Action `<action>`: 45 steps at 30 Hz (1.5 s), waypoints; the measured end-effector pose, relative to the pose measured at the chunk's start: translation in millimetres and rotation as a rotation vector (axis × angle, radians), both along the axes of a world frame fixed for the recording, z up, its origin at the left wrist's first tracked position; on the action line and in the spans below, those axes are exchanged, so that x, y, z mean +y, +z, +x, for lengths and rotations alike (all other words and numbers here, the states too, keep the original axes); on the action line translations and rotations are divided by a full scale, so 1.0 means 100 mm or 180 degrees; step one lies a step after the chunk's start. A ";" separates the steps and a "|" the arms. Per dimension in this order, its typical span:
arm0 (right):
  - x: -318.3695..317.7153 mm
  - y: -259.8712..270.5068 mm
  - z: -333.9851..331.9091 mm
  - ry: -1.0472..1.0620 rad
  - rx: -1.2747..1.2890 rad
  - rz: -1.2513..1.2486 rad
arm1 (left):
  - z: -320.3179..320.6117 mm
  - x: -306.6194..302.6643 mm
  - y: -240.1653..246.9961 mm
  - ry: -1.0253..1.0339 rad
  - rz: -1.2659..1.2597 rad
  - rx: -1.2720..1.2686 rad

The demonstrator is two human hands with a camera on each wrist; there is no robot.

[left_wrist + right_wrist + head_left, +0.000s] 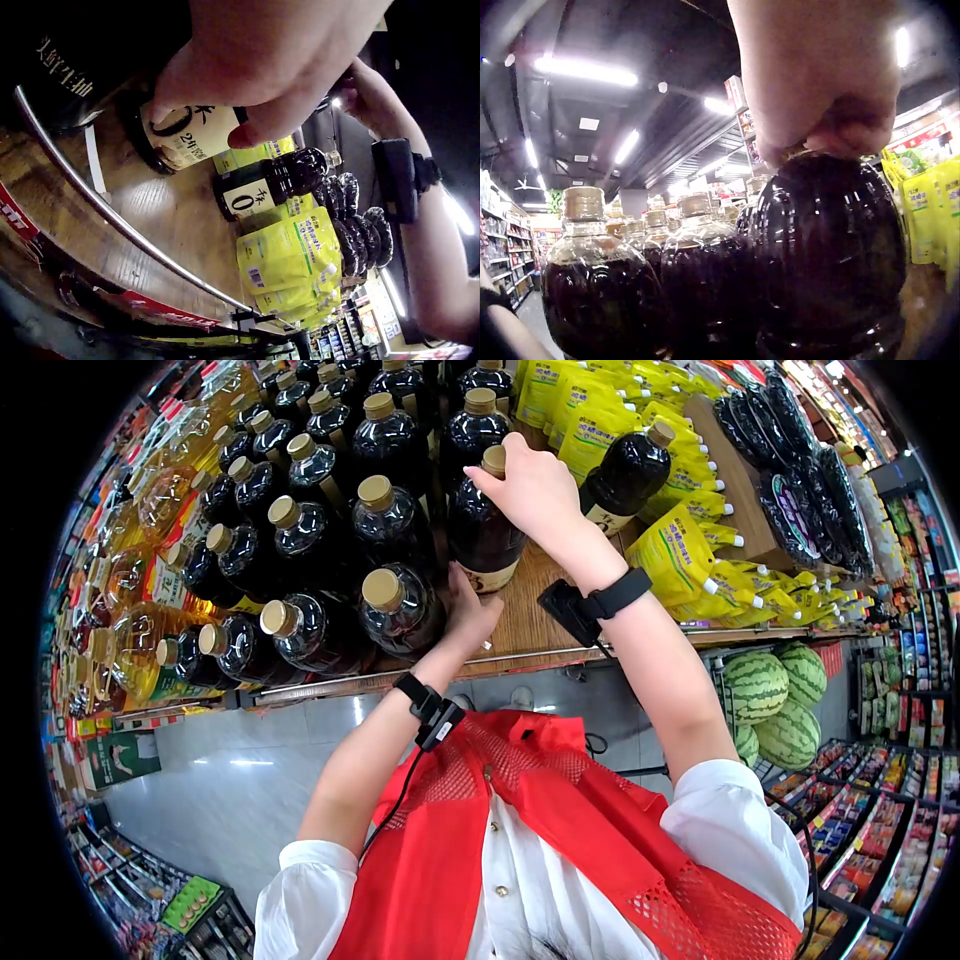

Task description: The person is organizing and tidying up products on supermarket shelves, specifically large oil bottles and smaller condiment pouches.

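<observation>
Fingers [488,478] of the right hand [538,490] are clamping over the top of the gold-capped dark brown plastic bottle [485,540], which is standing upright on the wooden shelf [530,630]. The left hand [468,610] is cupping its base, directly beneath.

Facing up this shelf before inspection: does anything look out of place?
Yes. One dark bottle stands alone on the right against the yellow pouches, apart from the rows of dark bottles; it seems to lean. The right hand and left hand grip a different bottle.
</observation>
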State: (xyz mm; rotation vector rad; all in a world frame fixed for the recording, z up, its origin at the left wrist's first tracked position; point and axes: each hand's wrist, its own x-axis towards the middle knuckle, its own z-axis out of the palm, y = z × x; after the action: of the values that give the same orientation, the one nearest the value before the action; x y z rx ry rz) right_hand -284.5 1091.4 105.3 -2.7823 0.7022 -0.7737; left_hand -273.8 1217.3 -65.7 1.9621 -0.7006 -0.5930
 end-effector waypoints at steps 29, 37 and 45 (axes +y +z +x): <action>-1.17 0.38 -0.28 0.0234 -0.0488 -0.1285 | -0.69 0.62 0.47 0.0151 -0.0508 0.0844; -2.18 0.40 -0.51 0.0579 0.2025 -0.0988 | -1.44 1.75 0.20 0.1306 -0.0379 0.1395; -1.42 0.37 -1.06 0.1210 0.1153 -0.0830 | -1.68 1.75 0.13 0.1742 -0.0611 0.1769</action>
State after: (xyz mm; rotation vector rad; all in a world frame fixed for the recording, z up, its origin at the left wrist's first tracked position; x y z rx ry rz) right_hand -390.2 949.9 142.3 -3.1896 0.1036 -0.3086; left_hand -442.1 1392.0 -53.0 1.5995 0.1232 -0.6537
